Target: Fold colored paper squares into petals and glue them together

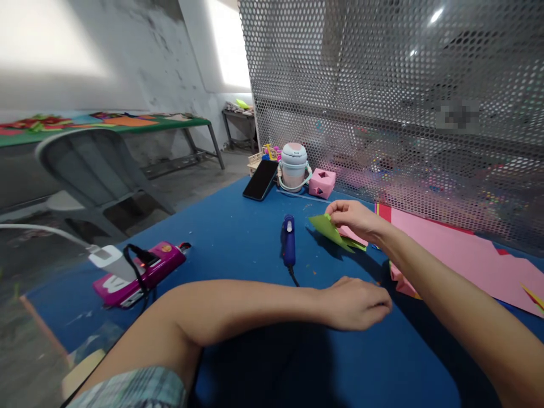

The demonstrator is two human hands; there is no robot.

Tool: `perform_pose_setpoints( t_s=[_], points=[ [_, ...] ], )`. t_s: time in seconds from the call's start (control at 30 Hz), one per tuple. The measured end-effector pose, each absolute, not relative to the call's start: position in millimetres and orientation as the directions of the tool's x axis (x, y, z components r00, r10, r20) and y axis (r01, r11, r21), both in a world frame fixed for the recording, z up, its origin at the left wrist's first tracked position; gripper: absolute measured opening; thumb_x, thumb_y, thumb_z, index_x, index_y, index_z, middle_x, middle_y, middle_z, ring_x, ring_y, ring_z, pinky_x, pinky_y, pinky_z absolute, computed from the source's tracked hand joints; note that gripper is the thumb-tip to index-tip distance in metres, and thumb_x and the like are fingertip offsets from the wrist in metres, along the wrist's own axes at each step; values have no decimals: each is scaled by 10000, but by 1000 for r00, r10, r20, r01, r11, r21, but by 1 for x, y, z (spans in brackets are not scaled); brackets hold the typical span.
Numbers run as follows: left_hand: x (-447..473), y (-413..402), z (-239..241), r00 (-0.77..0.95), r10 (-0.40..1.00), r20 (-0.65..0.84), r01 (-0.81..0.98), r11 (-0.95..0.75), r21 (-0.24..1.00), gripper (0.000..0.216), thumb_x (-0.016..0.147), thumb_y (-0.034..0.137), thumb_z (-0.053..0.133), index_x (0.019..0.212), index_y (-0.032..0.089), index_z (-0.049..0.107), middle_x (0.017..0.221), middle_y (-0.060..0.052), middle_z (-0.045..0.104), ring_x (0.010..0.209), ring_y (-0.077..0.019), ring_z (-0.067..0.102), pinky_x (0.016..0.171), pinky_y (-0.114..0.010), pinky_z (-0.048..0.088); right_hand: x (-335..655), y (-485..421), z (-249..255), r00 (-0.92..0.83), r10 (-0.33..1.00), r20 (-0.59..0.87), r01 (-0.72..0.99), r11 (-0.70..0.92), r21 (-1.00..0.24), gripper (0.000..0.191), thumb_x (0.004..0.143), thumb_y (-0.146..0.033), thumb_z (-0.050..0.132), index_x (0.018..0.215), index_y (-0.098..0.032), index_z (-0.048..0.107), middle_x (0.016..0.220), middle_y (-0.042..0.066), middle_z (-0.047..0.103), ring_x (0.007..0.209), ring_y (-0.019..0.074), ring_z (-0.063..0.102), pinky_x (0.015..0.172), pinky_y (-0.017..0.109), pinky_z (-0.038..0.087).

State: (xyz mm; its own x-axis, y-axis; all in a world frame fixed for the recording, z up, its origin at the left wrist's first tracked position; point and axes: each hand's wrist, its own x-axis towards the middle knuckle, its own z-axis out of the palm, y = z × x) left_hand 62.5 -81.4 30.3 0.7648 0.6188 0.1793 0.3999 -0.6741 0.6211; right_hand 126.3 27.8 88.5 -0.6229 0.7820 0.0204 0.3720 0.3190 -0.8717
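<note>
My right hand pinches the upper edge of a green sheet of paper that stands tilted over the blue table. A small pink piece of paper lies just under it. My left hand rests palm down on the blue surface in front of me, fingers loosely curled, holding nothing that I can see. A blue glue gun lies to the left of the green paper, its cord running toward me.
Large pink sheets cover the right side, by a perforated metal screen. At the back stand a black phone, a pale mug-like jar and a pink box. A magenta power strip lies at the left edge, a grey chair beyond.
</note>
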Motion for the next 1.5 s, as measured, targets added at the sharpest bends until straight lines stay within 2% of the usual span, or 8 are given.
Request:
perform_pose_setpoints(
  t_s=[0.17,0.3,0.6,0.8,1.0,1.17,1.3,1.5],
  points=[
    [65,-78,30,629,776,-38,128,-56,990,167,818,215,374,674,171,447,533,62,441,433,-65,465,431,-172,382,171,-10,113,-560,825,72,323,297,-898,134,585,-155,491,710,-173,536,647,-23,522,556,94,474,505,207,380],
    [70,-79,28,528,820,-220,-103,319,942,194,796,243,384,621,163,411,480,59,441,349,-63,450,333,-161,306,210,-56,118,-520,836,174,484,456,-747,120,675,-133,495,752,-203,554,660,-23,548,568,108,498,514,223,398],
    [72,-94,30,573,775,-265,-138,410,902,120,730,232,563,702,153,477,400,109,375,300,-13,288,325,-128,245,242,-143,79,-892,391,228,394,919,-35,233,820,-74,375,786,-195,572,653,30,561,610,159,465,749,376,405],
    [71,-98,30,550,788,-275,-173,430,886,175,741,308,574,730,156,487,471,87,438,312,-23,337,317,-133,315,247,-156,50,-910,360,205,372,928,26,328,871,-96,309,688,-192,563,593,25,477,546,160,361,679,352,401],
    [68,-96,31,598,759,-258,-190,446,875,304,768,369,538,967,140,564,802,-25,589,723,-134,573,608,-232,466,248,-153,47,-926,333,179,353,932,88,272,879,-119,358,719,-193,565,616,18,482,552,150,368,664,327,390],
    [67,-95,29,513,821,-250,-67,329,942,261,734,210,605,981,139,561,749,16,613,669,-88,548,628,-183,405,253,-150,49,-851,425,309,401,905,-141,137,838,-156,442,798,-202,564,728,35,556,676,159,474,720,322,418],
    [64,-96,28,465,866,-182,-156,282,946,235,768,254,579,977,154,541,804,4,627,704,-104,570,673,-215,429,261,-140,39,-347,797,495,635,588,-501,279,822,-203,493,1101,-192,487,1095,109,548,1039,226,483,865,401,411],
    [61,-98,34,388,913,-125,-82,170,982,211,761,248,590,950,156,569,808,2,624,720,-98,560,666,-194,426,266,-129,33,-169,980,-107,347,-42,-937,224,809,-352,519,947,-177,539,734,6,594,537,124,561,496,247,450]
  ],
)
